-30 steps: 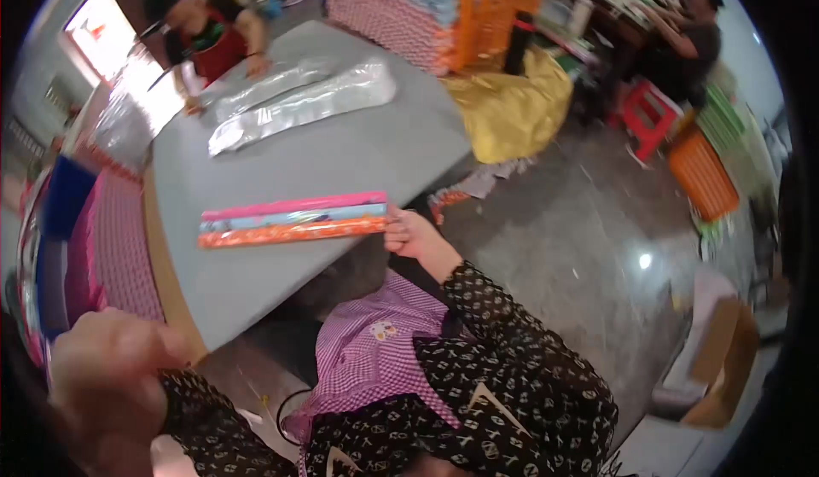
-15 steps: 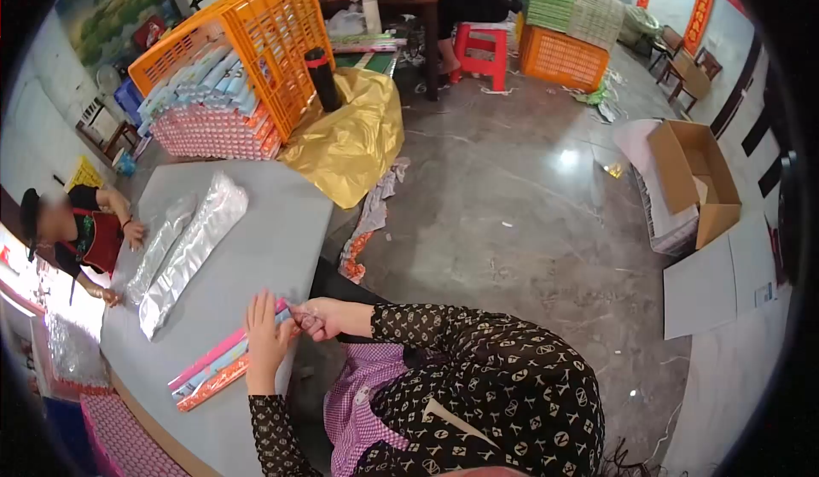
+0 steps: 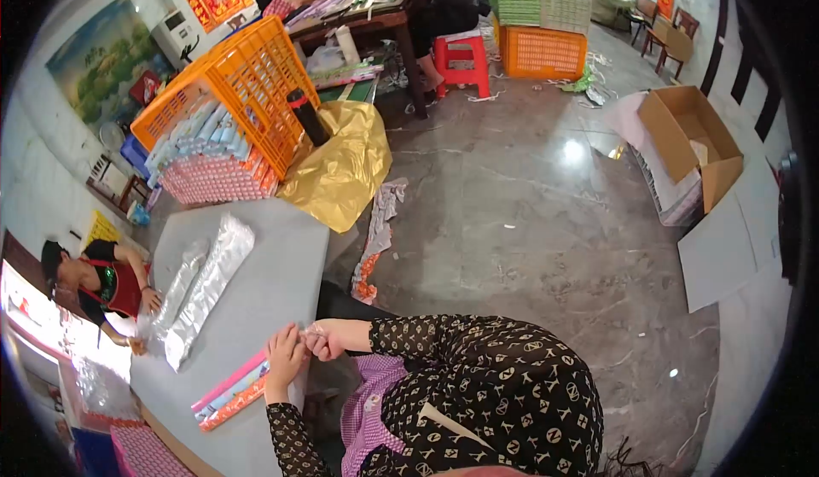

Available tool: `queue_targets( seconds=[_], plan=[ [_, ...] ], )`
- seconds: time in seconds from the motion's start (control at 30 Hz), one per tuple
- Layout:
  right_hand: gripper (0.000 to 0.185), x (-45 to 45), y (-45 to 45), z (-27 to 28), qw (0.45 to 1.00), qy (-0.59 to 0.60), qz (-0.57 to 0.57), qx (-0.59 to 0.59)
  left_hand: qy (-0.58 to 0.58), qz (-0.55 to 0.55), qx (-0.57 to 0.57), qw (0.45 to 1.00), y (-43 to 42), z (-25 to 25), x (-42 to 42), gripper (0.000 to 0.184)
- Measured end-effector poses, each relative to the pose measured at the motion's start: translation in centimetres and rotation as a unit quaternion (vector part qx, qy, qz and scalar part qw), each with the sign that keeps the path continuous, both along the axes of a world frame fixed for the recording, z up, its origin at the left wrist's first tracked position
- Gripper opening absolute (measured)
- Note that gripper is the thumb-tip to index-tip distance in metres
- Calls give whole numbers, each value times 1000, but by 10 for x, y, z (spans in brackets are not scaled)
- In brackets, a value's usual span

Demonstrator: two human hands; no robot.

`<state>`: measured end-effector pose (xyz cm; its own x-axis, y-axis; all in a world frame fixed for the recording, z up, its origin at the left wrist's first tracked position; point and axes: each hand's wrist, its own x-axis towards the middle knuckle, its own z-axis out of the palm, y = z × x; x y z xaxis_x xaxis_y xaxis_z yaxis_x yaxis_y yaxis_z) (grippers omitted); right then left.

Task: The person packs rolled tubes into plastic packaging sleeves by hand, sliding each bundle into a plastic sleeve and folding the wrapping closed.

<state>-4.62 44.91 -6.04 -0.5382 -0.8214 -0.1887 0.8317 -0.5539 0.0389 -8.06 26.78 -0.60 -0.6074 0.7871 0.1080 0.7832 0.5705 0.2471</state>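
Note:
A slim bundle of pink, light blue and orange patterned rolls (image 3: pixel 230 397) lies on the grey table near its front edge, seemingly in a clear plastic sleeve. My left hand (image 3: pixel 286 359) is closed around the upper right end of this bundle. Right beside it, my right hand (image 3: pixel 323 341) is a closed fist pinching the sleeve's gathered end; its fingers partly hide what they grip. Long clear plastic sleeves (image 3: pixel 209 293) lie farther up the table, in front of another person.
Across the grey table (image 3: pixel 281 247) a co-worker (image 3: pixel 115 285) in a red apron reaches over the sleeves. Behind stand an orange crate (image 3: pixel 256 93) with stacked rolls, a black bottle (image 3: pixel 309 119) and gold sheeting (image 3: pixel 345 170). A cardboard box (image 3: pixel 695 144) sits at right.
The view has tilted up, showing more of the far table and people. My left hand's fingers, stretched out before, are now curled in against the bundle's end. My right hand keeps its grip.

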Motion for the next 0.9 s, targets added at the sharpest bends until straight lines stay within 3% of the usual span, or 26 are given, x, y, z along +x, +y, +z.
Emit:
queue_targets(
  seconds=[0.2, 0.3, 0.57, 0.67, 0.7, 0.73, 0.77, 0.8, 0.87, 0.9],
  plan=[
    [17, 1, 0, 5, 997, -14, -50, 53, 4, 13, -6, 1000, 1, -9, -1, 49],
    [15, 1, -5, 11, 993, -45, -83, 66, 73, 46, 26, 996, 4, -20, 1, 36],
    [17, 0, -6, 23, 985, -93, -131, 66, 93, 105, 55, 989, 17, -8, 22, 24],
    [17, -7, -6, 21, 984, -29, -163, 59, 88, 138, 62, 984, 10, -16, 14, 23],
    [16, 0, 0, 31, 966, 129, -182, 128, 95, 154, 80, 980, 8, -19, 9, 23],
    [18, 8, 4, 41, 919, 283, -194, 193, 95, 154, 78, 980, 4, -23, 6, 23],
    [22, -3, 4, 20, 763, 500, -230, 338, 117, 142, 81, 980, 1, -24, 5, 23],
    [22, -3, 1, 21, 765, 500, -227, 337, 138, 131, 85, 978, -2, -28, 5, 24],
    [28, -1, -5, 23, 391, 724, -338, 457, 124, 142, 77, 979, -7, -34, 0, 24],
    [32, 15, 3, 31, 345, 734, -318, 491, 116, 145, 69, 980, -10, -35, 0, 25]
  ],
)
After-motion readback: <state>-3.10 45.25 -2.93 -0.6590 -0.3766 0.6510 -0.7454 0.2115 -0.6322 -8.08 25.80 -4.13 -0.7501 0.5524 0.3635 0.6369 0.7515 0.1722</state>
